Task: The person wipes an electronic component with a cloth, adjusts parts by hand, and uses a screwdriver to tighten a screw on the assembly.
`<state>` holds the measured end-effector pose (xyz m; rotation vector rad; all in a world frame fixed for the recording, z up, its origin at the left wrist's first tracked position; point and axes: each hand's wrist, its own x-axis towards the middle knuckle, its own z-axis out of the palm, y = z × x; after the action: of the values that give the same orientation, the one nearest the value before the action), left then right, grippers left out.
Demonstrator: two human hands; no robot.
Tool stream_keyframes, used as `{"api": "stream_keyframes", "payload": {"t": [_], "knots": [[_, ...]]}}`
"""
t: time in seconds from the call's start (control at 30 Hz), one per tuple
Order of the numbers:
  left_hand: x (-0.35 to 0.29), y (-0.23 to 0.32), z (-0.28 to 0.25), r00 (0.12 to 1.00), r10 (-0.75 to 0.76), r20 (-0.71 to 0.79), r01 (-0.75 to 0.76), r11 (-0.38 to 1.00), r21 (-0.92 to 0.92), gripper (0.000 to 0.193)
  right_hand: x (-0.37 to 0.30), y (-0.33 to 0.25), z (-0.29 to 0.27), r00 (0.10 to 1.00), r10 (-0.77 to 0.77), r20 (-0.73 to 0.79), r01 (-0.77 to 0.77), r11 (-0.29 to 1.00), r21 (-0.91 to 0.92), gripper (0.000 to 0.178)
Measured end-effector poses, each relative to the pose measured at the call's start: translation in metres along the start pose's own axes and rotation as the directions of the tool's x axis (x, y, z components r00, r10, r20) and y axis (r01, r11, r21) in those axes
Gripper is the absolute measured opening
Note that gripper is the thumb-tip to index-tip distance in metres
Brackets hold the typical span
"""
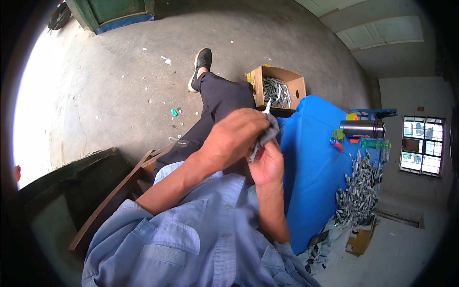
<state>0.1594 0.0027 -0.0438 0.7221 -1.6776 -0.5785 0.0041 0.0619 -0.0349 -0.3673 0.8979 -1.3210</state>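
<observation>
My left hand (234,134) is closed around a dark grey cloth (273,129), its fingers bent over the top. Wrapped in that cloth is a slim silver piece; its white pointed tip (268,106) sticks out beyond my left fingers. At the near end, my right hand (268,163) pinches the silver piece (253,154) between thumb and fingers. The cloth hides the middle of the piece, so its exact kind cannot be made out. Both hands are close together above my lap, left of the blue-covered table (306,153).
An open cardboard box (256,86) ahead holds several similar slim silver pieces (276,91). On the table's right lie a large heap of silver pieces (361,189), a steel flask (361,128) and a green bottle (370,143). A wooden bench edge (112,196) is at my left.
</observation>
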Motion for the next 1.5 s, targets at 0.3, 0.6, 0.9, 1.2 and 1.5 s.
{"api": "stream_keyframes", "payload": {"t": [0.3, 0.6, 0.9, 1.2, 1.5], "knots": [[0.011, -0.006, -0.016, 0.887, -0.456, -0.075, 0.434, 0.877, -0.207, 0.024, 0.000, 0.001, 0.006, 1.000, 0.011, -0.009, -0.011, 0.999, -0.042, 0.033], [-0.018, 0.020, 0.012, 0.980, -0.119, 0.156, 0.123, 0.992, -0.014, 0.028, 0.016, -0.016, -0.007, 0.983, -0.110, -0.147, 0.105, 0.994, -0.039, 0.027], [-0.014, 0.033, 0.008, 0.979, 0.011, 0.205, -0.007, 1.000, -0.017, 0.038, 0.008, -0.019, -0.014, 0.990, -0.111, -0.085, 0.109, 0.993, -0.033, 0.041], [0.001, 0.005, 0.005, 0.993, 0.087, 0.081, -0.096, 0.989, 0.109, 0.041, -0.007, 0.003, -0.009, 0.995, -0.074, -0.069, 0.066, 0.992, -0.110, 0.036], [0.014, -0.006, -0.009, 0.990, -0.126, -0.061, 0.129, 0.991, 0.038, 0.021, -0.002, 0.008, 0.009, 0.978, -0.017, -0.209, 0.001, 0.997, -0.079, 0.034]]}}
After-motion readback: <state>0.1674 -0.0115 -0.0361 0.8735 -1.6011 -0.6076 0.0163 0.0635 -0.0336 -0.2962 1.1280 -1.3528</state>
